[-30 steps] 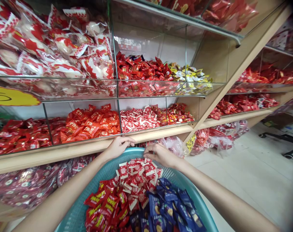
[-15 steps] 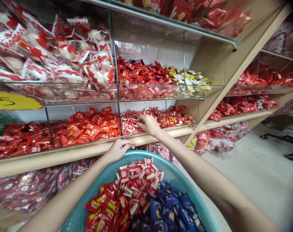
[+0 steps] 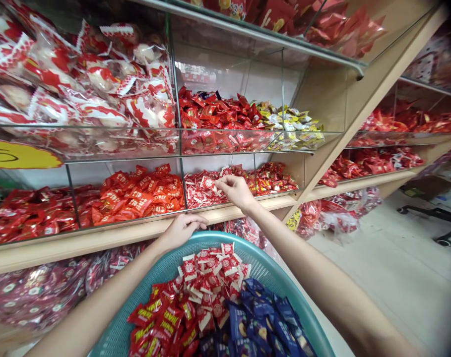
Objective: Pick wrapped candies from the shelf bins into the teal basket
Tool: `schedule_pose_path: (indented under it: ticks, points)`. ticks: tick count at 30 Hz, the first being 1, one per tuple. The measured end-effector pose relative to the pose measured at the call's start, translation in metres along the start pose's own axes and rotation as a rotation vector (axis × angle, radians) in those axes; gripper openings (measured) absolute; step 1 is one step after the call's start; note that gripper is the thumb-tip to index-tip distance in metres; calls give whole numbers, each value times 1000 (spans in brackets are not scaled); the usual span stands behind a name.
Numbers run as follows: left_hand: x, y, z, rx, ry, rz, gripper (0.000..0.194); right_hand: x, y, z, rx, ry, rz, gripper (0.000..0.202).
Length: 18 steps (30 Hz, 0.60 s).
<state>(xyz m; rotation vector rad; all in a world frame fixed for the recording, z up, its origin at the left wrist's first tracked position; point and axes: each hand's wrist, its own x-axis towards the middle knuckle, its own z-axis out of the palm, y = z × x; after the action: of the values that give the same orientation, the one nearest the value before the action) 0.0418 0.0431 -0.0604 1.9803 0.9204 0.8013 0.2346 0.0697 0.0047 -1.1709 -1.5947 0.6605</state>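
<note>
My right hand (image 3: pixel 237 191) pinches a small red-and-white wrapped candy (image 3: pixel 208 183) between thumb and fingertips. It is just above the low shelf bin of matching red-and-white candies (image 3: pixel 197 197). My left hand (image 3: pixel 183 229) lies on the wooden shelf edge (image 3: pixel 151 228) with its fingers stretched out, holding nothing. Below both hands stands a teal plastic basket (image 3: pixel 281 267). Inside it are red-and-white candies (image 3: pixel 210 277), red packets with yellow lettering (image 3: pixel 161 325) and dark blue packets (image 3: pixel 262 322).
Glass dividers split the shelves into bins. Orange-red packets (image 3: pixel 139 193) fill the bin to the left, and large red-and-white bags (image 3: pixel 98 84) lie above. A yellow price tag (image 3: pixel 20 153) hangs at left. Bagged goods (image 3: pixel 35 292) sit under the shelf; a wheeled base (image 3: pixel 433 223) stands at right.
My right hand has risen slightly and shifted right, and a red-and-white candy now shows in its fingertips. My left hand stays on the shelf edge.
</note>
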Motion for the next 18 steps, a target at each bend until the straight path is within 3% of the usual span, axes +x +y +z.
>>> schedule_pose_path:
  ticks: [6, 12, 15, 18]
  points:
    - [1, 1, 0, 29, -2, 3, 31, -46, -15, -7, 212, -137, 102, 30]
    - [1, 3, 0, 102, 12, 34, 31, -80, -12, -7, 321, -325, 269, 27]
    - [2, 2, 1, 102, 16, 51, 33, -89, -11, -2, 276, -431, 225, 22]
    - [2, 1, 1, 71, 3, 66, 34, -94, -16, 6, 116, -547, 87, 16]
